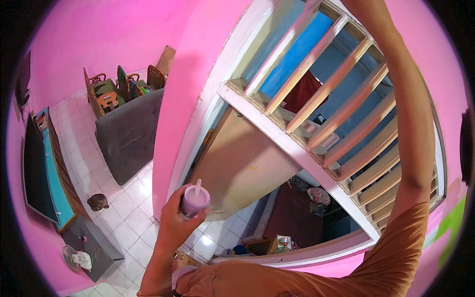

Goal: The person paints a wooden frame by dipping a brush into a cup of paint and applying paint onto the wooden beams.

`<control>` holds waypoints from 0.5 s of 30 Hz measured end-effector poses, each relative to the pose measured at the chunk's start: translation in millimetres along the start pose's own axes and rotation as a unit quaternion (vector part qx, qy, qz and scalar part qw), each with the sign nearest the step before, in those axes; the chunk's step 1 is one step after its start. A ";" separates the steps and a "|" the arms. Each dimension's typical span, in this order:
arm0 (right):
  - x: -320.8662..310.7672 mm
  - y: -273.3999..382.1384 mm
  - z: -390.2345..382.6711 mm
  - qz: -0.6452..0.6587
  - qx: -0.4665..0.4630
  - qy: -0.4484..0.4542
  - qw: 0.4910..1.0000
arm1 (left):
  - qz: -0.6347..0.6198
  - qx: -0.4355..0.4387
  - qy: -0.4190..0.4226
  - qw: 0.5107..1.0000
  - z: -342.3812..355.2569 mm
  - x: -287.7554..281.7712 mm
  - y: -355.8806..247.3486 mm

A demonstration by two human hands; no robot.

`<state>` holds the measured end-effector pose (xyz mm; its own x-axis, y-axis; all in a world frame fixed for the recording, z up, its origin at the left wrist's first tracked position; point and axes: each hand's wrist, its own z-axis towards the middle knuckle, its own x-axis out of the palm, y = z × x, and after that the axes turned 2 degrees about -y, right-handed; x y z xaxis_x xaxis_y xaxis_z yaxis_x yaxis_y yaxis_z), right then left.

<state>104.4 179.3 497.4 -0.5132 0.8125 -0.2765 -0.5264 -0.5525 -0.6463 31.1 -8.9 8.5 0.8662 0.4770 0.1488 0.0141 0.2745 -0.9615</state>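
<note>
My left hand (175,218) is wrapped round a small purple plastic cup (190,209), thumb on its near right side and fingers on the left. A pale, blunt-ended handle (198,186) stands up out of the cup; what lies at its lower end is hidden. The cup's top looks pale pink, and I cannot tell whether that is a lid or contents. My right arm (410,123) reaches up past the slatted opening (316,89) over the doorway and leaves the picture at the top edge, so my right hand is out of sight.
A white door frame (297,143) with wooden slats above surrounds a beige door (242,168) standing ajar. Pink walls flank it. To the left are a grey sofa back (131,133), chairs, a television (37,168), a fan (71,258) and a dark furry shape (98,202) on white tiles.
</note>
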 end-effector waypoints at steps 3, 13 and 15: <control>-8.1 -1.4 -4.2 0.032 0.017 -0.050 0.998 | 0.019 -0.003 0.004 1.000 0.1 0.6 -6.3; -13.0 -0.1 -18.2 0.096 0.006 -0.077 0.992 | 0.003 0.000 0.009 1.000 -1.2 1.9 -2.3; -10.1 4.4 -13.9 0.140 -0.005 0.027 0.990 | -0.007 -0.006 0.005 1.000 -1.7 1.2 -4.8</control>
<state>116.7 171.2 487.5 -0.6017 0.6359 -0.4833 -0.3607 -0.7562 -0.5460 33.0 -11.0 12.8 0.8708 0.4647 0.1602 0.0326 0.2705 -0.9622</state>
